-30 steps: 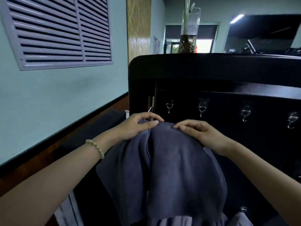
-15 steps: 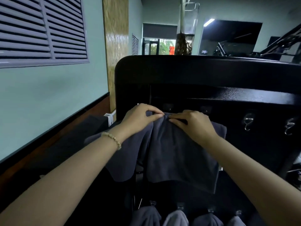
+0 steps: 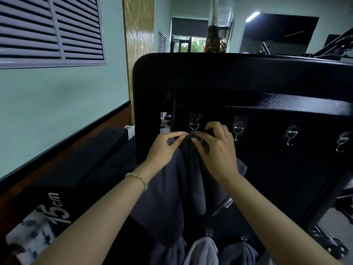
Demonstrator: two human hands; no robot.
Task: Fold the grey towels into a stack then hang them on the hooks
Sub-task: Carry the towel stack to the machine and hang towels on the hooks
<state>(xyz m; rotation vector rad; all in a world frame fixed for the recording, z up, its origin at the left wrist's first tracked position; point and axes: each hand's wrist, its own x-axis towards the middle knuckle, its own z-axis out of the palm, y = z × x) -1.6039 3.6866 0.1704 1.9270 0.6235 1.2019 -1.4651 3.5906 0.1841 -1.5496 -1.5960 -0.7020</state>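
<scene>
Nearest, at the bottom of the view, three hung towels [image 3: 202, 251] already droop from a lower row of hooks, so the folding looks done and the hanging step is in hand. Above them a grey towel [image 3: 177, 188] hangs in long folds, its top gathered into a bunch. The left hand [image 3: 166, 148], a bead bracelet [image 3: 137, 177] at its wrist, pinches that bunch between thumb and forefinger. The right hand [image 3: 217, 152] has its fingers curled over the same bunch from the other side, clamped on the cloth. The bunch sits just below and between the first hook [image 3: 194, 125] and the second hook [image 3: 237, 129], touching neither as far as can be seen; which one is meant I cannot tell. The next move likely calls for lifting the gathered cloth a little and sideways, then lowering it so the wire tip catches a fold or loop, with one hand letting go only once it bears the weight. Room is tight upward, since a ledge [image 3: 267, 104] of the black panel [image 3: 248, 73] overhangs the hooks. To the left a black box [image 3: 57, 207] fills the space between panel and wall [image 3: 57, 111]. Rightward it is freer, past the bare third hook [image 3: 291, 134], though castors [image 3: 332, 243] stand low on that side
</scene>
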